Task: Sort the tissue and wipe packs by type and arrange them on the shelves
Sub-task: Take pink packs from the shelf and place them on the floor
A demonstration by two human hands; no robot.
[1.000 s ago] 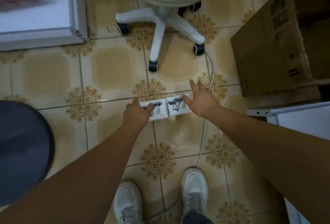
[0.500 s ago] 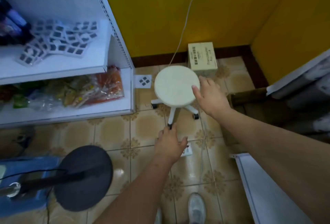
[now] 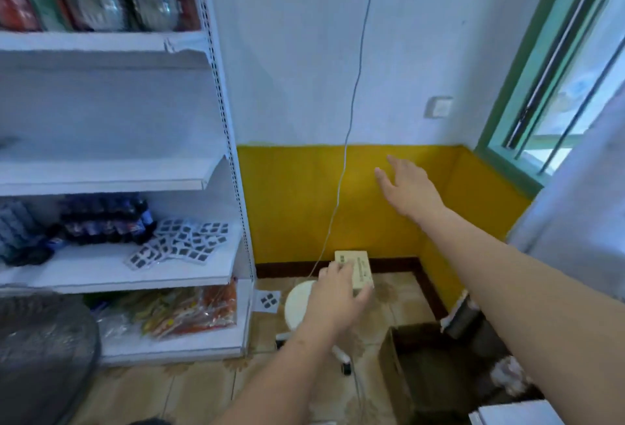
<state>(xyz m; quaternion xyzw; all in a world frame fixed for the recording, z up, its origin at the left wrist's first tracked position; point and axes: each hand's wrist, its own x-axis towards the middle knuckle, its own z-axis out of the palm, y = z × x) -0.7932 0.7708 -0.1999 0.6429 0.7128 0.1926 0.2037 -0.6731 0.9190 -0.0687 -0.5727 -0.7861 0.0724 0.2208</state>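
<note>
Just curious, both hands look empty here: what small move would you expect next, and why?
Probably the left hand dips to the flat white pack with dark squares on the tiled floor by the white metal shelf unit; matching packs lie piled on its shelf. The right hand is empty too.

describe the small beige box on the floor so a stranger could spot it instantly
Find the yellow lower wall right of the white shelving. At its foot lies a small beige box, behind the round white stool; unlike the brown carton, it is pale, closed and printed.
</note>
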